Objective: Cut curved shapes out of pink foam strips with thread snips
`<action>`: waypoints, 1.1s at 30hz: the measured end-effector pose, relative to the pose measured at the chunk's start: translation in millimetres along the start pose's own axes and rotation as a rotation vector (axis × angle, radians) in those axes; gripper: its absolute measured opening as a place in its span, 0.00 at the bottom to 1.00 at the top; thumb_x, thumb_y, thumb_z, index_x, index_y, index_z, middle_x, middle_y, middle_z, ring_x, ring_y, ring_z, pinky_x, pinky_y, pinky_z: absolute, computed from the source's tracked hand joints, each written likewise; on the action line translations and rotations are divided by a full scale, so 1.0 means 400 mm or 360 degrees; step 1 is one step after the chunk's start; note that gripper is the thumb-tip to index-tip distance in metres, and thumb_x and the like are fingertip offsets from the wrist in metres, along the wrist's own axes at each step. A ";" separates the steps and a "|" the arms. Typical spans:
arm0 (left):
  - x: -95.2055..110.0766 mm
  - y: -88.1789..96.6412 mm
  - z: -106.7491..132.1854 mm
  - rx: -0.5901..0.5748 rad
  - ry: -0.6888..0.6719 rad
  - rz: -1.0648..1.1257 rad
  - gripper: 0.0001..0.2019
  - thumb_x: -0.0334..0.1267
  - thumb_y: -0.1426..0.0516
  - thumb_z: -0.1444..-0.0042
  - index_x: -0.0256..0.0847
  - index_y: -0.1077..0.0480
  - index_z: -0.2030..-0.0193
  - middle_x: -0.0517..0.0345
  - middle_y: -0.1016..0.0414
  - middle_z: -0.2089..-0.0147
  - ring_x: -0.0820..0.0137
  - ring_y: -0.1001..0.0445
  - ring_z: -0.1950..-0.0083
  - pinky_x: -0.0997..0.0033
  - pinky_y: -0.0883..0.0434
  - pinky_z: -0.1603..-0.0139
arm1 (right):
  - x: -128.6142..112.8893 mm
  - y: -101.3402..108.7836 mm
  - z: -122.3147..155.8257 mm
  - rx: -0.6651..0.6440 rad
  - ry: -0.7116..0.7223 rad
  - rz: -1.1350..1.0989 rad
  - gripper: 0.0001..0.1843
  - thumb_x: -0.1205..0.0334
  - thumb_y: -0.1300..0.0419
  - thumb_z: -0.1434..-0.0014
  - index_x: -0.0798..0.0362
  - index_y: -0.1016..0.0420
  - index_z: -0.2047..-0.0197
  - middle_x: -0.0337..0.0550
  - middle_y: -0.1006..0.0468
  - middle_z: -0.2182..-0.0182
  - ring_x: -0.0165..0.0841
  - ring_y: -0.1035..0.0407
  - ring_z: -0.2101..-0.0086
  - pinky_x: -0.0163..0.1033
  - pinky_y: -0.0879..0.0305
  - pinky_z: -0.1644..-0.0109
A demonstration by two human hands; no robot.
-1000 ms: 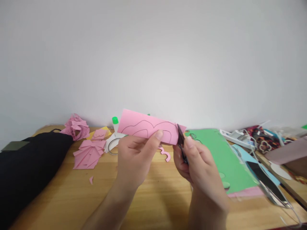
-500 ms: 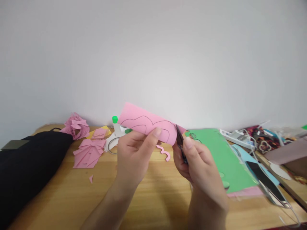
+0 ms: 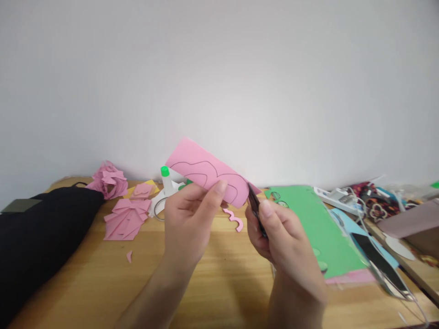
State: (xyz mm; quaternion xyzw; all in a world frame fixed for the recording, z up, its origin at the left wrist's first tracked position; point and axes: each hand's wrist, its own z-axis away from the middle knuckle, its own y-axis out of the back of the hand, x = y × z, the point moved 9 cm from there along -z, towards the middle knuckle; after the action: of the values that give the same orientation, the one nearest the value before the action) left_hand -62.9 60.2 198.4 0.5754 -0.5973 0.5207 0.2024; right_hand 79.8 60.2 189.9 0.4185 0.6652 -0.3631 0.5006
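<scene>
Between thumb and fingers, my left hand [image 3: 192, 219] pinches a piece of pink paper [image 3: 202, 157] along its lower edge. Curved, cloud-like lines are drawn on the paper. My right hand [image 3: 281, 228] is closed around dark scissors [image 3: 254, 203], whose blades meet the paper's right end along the outer drawn line. A strip of pink paper hangs off beyond the blades. The scissors' handles are mostly hidden by my fingers. Below the paper, a wavy pink cutout [image 3: 235, 221] lies on the wooden table [image 3: 219, 283].
Folded pink paper pieces [image 3: 126, 219], a pink paper ring [image 3: 108, 180] and a green-capped glue stick [image 3: 166, 178] stand at the left, behind a black bag [image 3: 58, 233]. Green sheets [image 3: 318, 228], a phone [image 3: 377, 262] and a power strip [image 3: 338, 198] lie to the right.
The pink paper has tilted more, its left end rising. The scissors have shifted slightly left along the drawn line, and both hands have moved a little left.
</scene>
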 end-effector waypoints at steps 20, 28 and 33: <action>0.050 -0.010 -0.008 -0.0073 -0.0187 -0.0261 0.16 0.32 0.38 0.46 0.42 0.31 0.84 0.67 0.26 0.81 0.76 0.27 0.79 0.79 0.31 0.79 | 0.004 -0.003 -0.002 -0.0032 -0.0053 0.0031 0.26 0.45 0.48 0.32 0.51 0.42 0.77 0.28 0.48 0.85 0.22 0.58 0.85 0.30 0.62 0.85; 0.049 -0.003 -0.006 -0.0005 -0.0143 -0.0322 0.16 0.32 0.38 0.47 0.42 0.31 0.84 0.65 0.28 0.83 0.74 0.27 0.78 0.77 0.30 0.78 | 0.005 0.000 0.001 -0.0007 -0.0077 0.0056 0.26 0.44 0.48 0.32 0.51 0.41 0.76 0.28 0.48 0.85 0.22 0.59 0.85 0.31 0.62 0.85; 0.048 -0.005 -0.007 -0.0024 -0.0138 -0.0308 0.16 0.33 0.37 0.46 0.42 0.30 0.84 0.65 0.27 0.82 0.75 0.27 0.79 0.77 0.30 0.78 | -0.001 -0.003 -0.001 -0.0020 -0.0041 0.0046 0.26 0.45 0.47 0.32 0.51 0.42 0.77 0.28 0.48 0.85 0.22 0.59 0.85 0.31 0.62 0.85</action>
State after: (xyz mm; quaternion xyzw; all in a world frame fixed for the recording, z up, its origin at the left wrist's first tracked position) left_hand -67.1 54.0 216.3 0.6508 -0.5512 0.4688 0.2299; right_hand 78.5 60.0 190.6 0.4202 0.6549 -0.3571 0.5168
